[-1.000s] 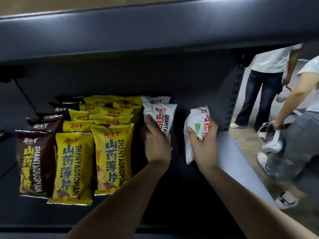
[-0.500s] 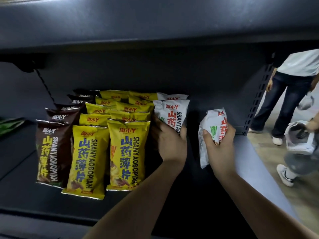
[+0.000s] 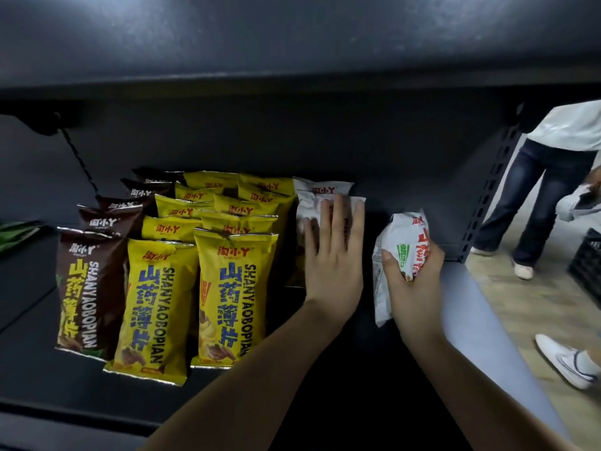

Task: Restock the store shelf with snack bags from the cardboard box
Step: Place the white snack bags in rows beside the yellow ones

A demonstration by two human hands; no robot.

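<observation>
Stocking the shelf (image 3: 471,307): brown bags (image 3: 89,288) and yellow bags (image 3: 234,297) fill the left rows. Left hand (image 3: 335,255), fingers flat and straight, presses the white bags (image 3: 320,190) upright. Right hand (image 3: 413,281) grips another white bag (image 3: 406,242). Next, likely: seat it in front. Cardboard box not in view.

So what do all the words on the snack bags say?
"SHANYAOBOPIAN": down the front yellow bag, its yellow neighbour and the front brown bag.
"Y": ends the small logo atop those bags; the characters before it are too small.
White bag in the right hand: crumpled, unreadable.
White bag under the left hand: covered.
</observation>
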